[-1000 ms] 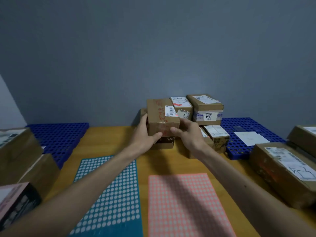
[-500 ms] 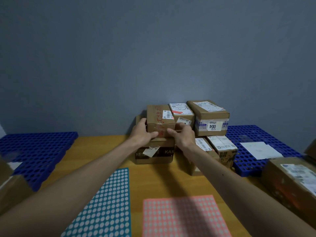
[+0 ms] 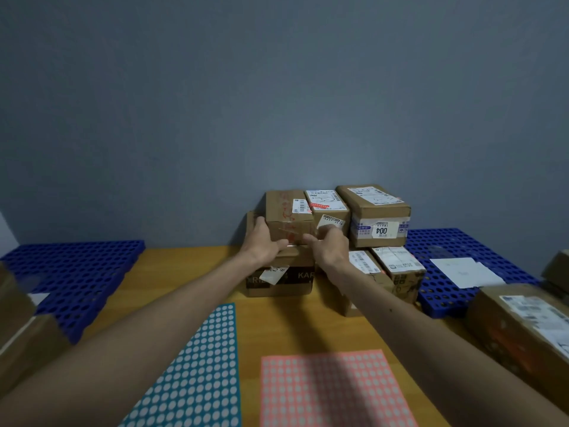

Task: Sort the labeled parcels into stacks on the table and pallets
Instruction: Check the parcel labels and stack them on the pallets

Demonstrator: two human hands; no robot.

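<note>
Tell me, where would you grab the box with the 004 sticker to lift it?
Probably by its two long sides, reaching from the front: the 004 box lies flat on top, right side free, left side close to the neighbouring parcel.

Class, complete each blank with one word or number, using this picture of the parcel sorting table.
1. The left hand and right hand both grip the ____-marked parcel.
2. The upper right box is numbered ____.
3. Right of the teal dotted sheet lies a ____ dotted sheet.
4. The left pallet is coloured ____.
Missing words: red; 004; pink; blue.
</note>
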